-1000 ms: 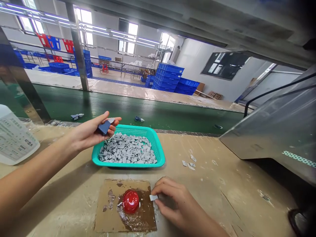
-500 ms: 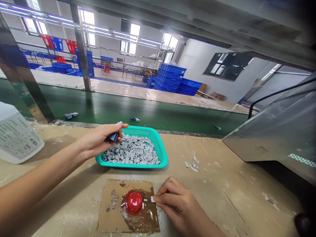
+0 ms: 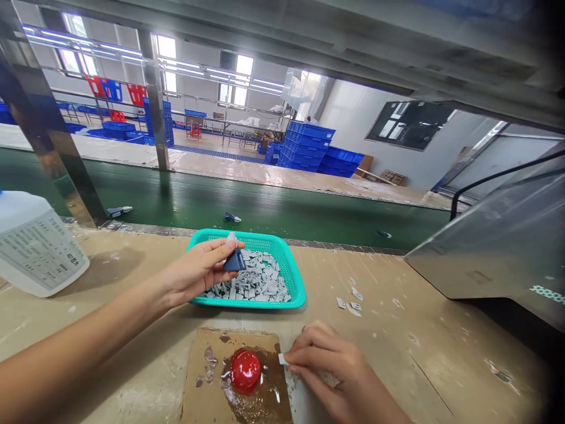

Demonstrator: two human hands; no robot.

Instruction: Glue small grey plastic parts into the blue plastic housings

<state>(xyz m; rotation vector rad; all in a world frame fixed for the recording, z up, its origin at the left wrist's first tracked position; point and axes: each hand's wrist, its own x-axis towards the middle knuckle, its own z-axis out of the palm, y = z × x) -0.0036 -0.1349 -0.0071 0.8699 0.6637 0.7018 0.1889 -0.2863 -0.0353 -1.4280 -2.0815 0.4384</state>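
Note:
My left hand (image 3: pixel 203 268) is closed around a dark blue plastic part (image 3: pixel 235 260) with a light grey tip pointing up, held over the left side of a green basket (image 3: pixel 301 288). Inside the basket lie many small grey plastic pieces (image 3: pixel 260 277). Between thumb and fingertips, my right hand (image 3: pixel 329 368) pinches a small light grey plastic piece (image 3: pixel 283 358) at the right edge of a cardboard square (image 3: pixel 194 353). Wet, glossy liquid spreads over that cardboard around a shiny red dome (image 3: pixel 245 370).
Several loose grey pieces (image 3: pixel 353 305) lie right of the basket. A white jug (image 3: pixel 39 247) stands at left. Behind the bench, a green conveyor belt (image 3: pixel 282 215) carries blue parts with pale tips (image 3: pixel 232 217). A sheet-metal housing (image 3: pixel 489 235) slopes at right, and a metal post (image 3: pixel 154 100) rises beyond.
My left hand has moved right over the basket and turned the blue part so its grey tip points up. My right hand keeps its pinch beside the cardboard. The view has shifted slightly.

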